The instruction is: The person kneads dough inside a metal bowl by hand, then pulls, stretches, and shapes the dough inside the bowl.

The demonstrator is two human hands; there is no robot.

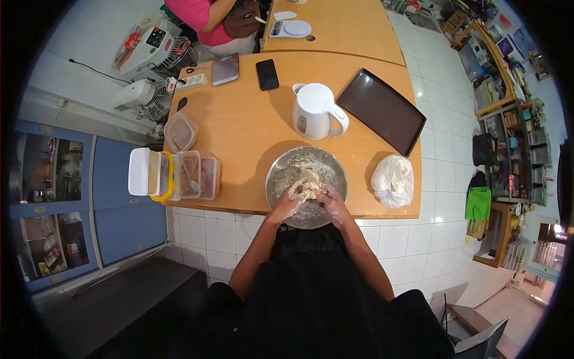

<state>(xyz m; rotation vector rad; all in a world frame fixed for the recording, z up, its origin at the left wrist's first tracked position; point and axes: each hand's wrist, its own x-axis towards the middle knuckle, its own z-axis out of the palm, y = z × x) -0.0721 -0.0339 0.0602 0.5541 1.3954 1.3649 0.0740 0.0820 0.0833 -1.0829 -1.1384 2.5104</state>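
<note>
A wide metal mixing bowl (276,173) stands at the front edge of the wooden table, its inner wall smeared with flour and bits of dough. Over its middle, pale crumbly dough (310,190) is gripped between both my hands. My left hand (289,200) curls around the dough from the left, with flour stuck to its fingers. From the right, my right hand (332,203) closes on the same dough, also floury. Another pale piece of dough lies just beyond my fingers in the bowl.
Behind the bowl stands a white electric kettle (314,107), with a dark baking tray (382,110) to its right. A white plastic bag (393,181) sits at the right edge. Plastic containers (190,172) line the left edge. A phone (267,75) and scale (225,69) lie farther back, near a seated person (206,21).
</note>
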